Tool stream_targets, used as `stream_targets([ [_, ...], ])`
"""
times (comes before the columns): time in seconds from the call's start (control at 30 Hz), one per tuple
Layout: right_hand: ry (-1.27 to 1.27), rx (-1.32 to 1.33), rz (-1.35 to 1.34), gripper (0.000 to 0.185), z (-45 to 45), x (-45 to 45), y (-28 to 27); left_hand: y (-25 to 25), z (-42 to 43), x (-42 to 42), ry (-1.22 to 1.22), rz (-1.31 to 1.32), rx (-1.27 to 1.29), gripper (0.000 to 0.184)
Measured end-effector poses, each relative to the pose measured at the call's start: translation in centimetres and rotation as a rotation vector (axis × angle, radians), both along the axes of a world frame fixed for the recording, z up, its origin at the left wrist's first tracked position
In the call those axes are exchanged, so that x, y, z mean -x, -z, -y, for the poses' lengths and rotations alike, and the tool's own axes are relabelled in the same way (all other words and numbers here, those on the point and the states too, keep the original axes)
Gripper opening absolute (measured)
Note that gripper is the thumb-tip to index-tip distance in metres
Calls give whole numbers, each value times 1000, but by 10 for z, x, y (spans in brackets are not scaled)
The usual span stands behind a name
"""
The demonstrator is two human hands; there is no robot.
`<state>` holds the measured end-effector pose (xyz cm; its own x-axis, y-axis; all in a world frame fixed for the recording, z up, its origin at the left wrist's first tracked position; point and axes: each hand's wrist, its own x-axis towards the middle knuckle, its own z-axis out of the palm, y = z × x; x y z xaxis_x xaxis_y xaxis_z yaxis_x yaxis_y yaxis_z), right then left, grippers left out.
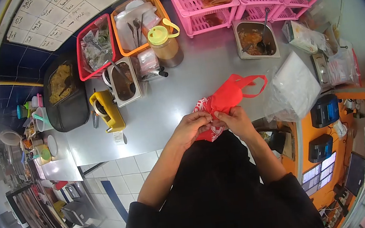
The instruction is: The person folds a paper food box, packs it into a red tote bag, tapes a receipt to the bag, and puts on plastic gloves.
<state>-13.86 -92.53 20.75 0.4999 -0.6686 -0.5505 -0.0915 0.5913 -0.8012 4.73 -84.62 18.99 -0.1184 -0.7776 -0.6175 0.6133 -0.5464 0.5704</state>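
Bright, fairly even light; we get glare on the steel counter (154,110) and pink reflection below the crates (213,13). Red bag (227,95) looks reasonably sharp. Heavy fisheye: we see edges bowed, corners black, outer details soft.

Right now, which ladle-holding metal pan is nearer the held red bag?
The right pan, just beyond the red bag; the left pan stands beside the yellow tape dispenser.
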Motion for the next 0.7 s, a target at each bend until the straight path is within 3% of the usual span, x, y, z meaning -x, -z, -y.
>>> stream_targets([
  [0.7,46,15,54,22,-7,1,9,1,-3,5,22,46,96,11],
])
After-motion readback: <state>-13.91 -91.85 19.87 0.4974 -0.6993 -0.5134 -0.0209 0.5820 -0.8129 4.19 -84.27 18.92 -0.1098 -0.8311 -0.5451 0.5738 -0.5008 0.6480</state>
